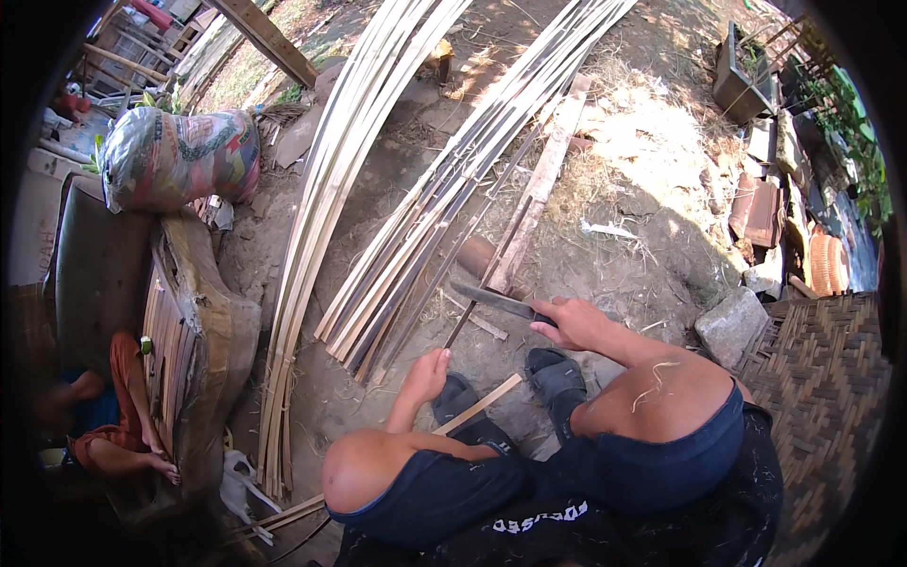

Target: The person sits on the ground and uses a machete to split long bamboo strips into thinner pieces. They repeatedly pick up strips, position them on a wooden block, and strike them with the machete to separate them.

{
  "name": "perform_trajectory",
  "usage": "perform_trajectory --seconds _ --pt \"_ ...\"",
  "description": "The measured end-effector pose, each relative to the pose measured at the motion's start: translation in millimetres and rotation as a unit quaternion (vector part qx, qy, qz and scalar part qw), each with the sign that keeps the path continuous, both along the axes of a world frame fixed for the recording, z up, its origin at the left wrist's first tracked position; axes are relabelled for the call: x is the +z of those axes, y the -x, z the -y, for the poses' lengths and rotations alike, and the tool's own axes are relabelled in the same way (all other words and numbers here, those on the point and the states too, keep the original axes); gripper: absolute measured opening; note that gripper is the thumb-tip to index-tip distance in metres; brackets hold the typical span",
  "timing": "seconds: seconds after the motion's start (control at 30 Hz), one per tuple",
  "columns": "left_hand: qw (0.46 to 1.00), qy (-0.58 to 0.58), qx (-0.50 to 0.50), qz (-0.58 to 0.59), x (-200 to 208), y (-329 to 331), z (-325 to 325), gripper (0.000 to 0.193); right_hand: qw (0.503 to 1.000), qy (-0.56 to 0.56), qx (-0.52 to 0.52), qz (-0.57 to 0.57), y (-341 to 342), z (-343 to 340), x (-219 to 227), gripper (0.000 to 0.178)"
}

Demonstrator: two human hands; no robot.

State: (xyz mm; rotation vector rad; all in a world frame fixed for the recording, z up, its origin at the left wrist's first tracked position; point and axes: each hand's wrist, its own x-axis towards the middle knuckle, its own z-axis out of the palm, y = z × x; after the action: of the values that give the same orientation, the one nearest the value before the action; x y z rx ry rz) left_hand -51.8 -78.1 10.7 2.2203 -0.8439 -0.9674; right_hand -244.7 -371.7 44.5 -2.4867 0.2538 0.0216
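My left hand (425, 376) pinches the near end of a thin dark bamboo strip (460, 326), which slants away from me toward a long wooden board (546, 180). In my right hand (572, 324) is the handle of a large knife (496, 300). Its dark blade points left and lies across the strip, just beyond my left fingers. Beside the board's near end is a brown cylindrical piece (478, 257). A pale bamboo strip (487, 401) runs under my left forearm, between my sandalled feet.
Two bundles of long bamboo strips, one left (321, 213) and one ahead (444, 194), cover the ground. A stuffed sack (179, 156) and wooden bench (222, 321) stand left, near another person's leg (132, 387) and a white cat (241, 487). A stone (732, 326) and woven mat (817, 397) are right.
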Motion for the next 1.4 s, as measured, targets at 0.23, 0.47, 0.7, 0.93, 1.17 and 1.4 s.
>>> perform_trajectory --seconds 0.23,0.47,0.7,0.93,1.17,1.4 --pt "1.000 -0.010 -0.012 0.003 -10 -2 8 0.039 0.998 -0.007 -0.057 0.005 4 2 0 0.036" --pt "1.000 0.024 -0.007 0.005 -13 -2 6 0.040 0.999 -0.004 -0.047 -0.008 7 11 -5 0.038" --pt "1.000 0.023 -0.014 0.008 -10 -2 6 0.041 0.991 0.005 -0.134 -0.027 -3 55 -14 0.034" --pt "0.999 -0.002 -0.030 -0.033 -4 -19 6 0.045 0.976 0.046 -0.213 -0.024 -16 93 -19 0.036" --pt "0.990 -0.077 0.003 -0.119 8 -32 -1 0.044 0.943 0.049 -0.329 -0.008 1 142 -26 0.038" --pt "0.976 -0.045 -0.038 0.209 6 -12 43 0.040 0.999 -0.002 -0.035 -0.010 10 -14 -17 0.039"
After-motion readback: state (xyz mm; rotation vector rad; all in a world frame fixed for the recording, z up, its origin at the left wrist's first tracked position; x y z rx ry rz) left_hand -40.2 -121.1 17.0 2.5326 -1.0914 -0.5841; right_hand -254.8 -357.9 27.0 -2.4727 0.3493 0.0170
